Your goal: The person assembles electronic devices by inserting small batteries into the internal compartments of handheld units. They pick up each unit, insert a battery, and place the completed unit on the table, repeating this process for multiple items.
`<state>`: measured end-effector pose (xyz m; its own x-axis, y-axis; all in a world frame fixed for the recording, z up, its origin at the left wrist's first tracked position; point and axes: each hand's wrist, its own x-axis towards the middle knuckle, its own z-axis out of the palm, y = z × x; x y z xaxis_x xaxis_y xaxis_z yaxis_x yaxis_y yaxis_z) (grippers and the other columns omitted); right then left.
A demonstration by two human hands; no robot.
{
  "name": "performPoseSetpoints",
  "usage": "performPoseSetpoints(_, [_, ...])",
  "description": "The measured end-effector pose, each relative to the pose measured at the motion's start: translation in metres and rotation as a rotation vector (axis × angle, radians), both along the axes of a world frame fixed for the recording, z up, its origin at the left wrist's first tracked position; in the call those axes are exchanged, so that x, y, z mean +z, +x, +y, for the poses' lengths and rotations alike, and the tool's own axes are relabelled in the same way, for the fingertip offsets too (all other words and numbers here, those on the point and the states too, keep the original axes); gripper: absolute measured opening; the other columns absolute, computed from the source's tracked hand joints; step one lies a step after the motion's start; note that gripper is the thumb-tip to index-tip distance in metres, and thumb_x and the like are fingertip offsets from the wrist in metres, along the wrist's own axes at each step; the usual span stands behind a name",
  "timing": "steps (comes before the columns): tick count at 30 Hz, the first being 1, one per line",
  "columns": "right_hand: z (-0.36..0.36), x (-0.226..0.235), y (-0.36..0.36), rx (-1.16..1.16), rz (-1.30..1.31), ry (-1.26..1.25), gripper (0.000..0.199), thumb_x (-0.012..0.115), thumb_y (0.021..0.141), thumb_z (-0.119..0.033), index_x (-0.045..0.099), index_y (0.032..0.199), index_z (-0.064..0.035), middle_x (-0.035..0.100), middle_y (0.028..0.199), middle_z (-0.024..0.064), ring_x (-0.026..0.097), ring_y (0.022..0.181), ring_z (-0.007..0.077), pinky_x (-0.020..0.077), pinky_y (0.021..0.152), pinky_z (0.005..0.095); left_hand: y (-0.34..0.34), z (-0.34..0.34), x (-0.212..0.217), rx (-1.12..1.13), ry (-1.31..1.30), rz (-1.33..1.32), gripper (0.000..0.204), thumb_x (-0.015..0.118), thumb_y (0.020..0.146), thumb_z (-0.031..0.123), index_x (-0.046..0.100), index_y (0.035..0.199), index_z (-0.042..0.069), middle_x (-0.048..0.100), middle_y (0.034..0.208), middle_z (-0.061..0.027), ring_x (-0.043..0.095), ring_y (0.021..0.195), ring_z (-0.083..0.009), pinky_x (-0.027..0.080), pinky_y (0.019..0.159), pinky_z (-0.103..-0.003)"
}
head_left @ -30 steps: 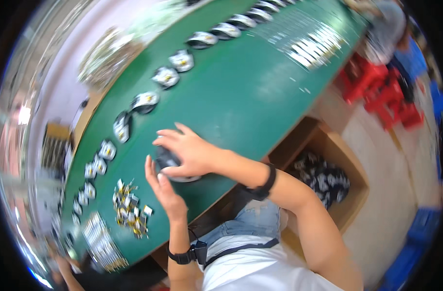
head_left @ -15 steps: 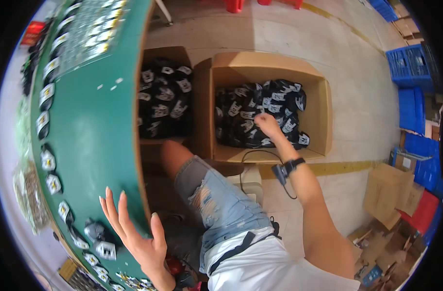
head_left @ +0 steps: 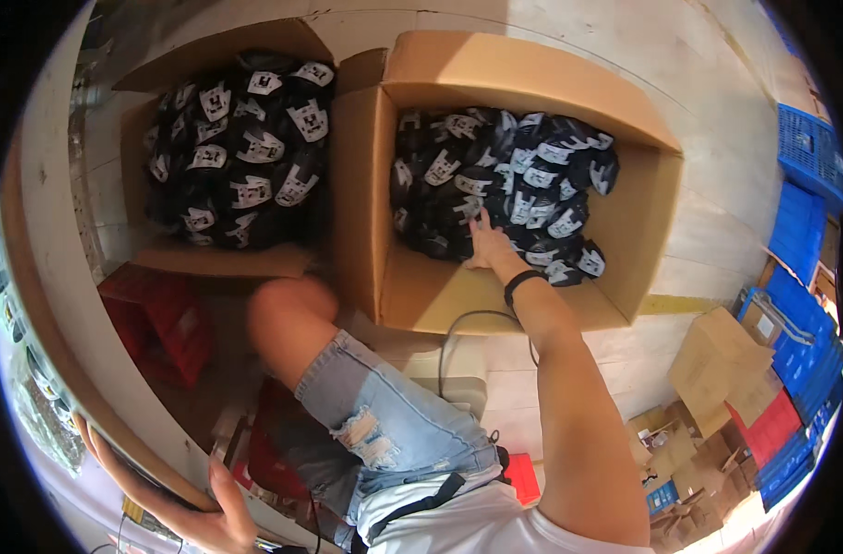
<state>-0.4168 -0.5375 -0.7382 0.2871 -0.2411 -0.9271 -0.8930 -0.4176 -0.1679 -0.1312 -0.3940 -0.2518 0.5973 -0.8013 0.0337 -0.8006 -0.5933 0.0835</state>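
Observation:
My right hand (head_left: 491, 247) reaches down into the open cardboard box (head_left: 657, 198), its fingers apart over the near part of the pile. Its fingertips touch or nearly touch black pieces with white labels (head_left: 523, 210); I see none gripped. What these pieces are I cannot tell. A dark band with a grey cable circles my right wrist. At the lower left, my left hand (head_left: 177, 512) lies along the worktable's edge (head_left: 135, 420), fingers stretched and thumb raised, holding nothing.
Left of the box stands a second cardboard box (head_left: 223, 261), full of similar black pieces (head_left: 246, 152). A red crate (head_left: 163, 319) sits under the table. My bare knee (head_left: 292, 323) is close to both boxes. Blue crates (head_left: 814, 152) and cardboard cartons (head_left: 717, 360) stand at the right.
The view has shifted, bringing the boxes closer and leaving little of the green tabletop. My right hand went from closed to spread fingers. My left hand moved from above the tabletop to its edge.

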Motion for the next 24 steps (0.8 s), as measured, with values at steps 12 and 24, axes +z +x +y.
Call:
performPoseSetpoints(12, [-0.009,-0.037,-0.006,-0.184,0.047,0.107,0.110,0.077,0.069,-0.040,0.016,0.154,-0.0064,0.028,0.150,0.0282,0.060,0.115,0.0407,0.0504,0.096,0.0453,0.004,-0.010,0.003,0.015,0.053,0.045,0.098,0.064,0.086,0.054,0.016,0.152,-0.002,0.027,0.150,-0.0302,0.032,0.138,-0.0453,0.036,0.105,-0.059])
performPoseSetpoints(24, [-0.008,-0.060,0.020,0.664,0.174,-0.052,0.100,0.086,0.058,-0.046,0.045,0.142,-0.0087,0.054,0.136,0.0103,0.055,0.123,0.0343,0.0511,0.096,0.0417,-0.003,-0.013,0.000,0.156,0.017,0.079,0.106,0.065,0.083,0.061,0.014,0.153,-0.001,0.026,0.152,-0.0296,0.032,0.138,-0.0451,0.032,0.108,-0.058])
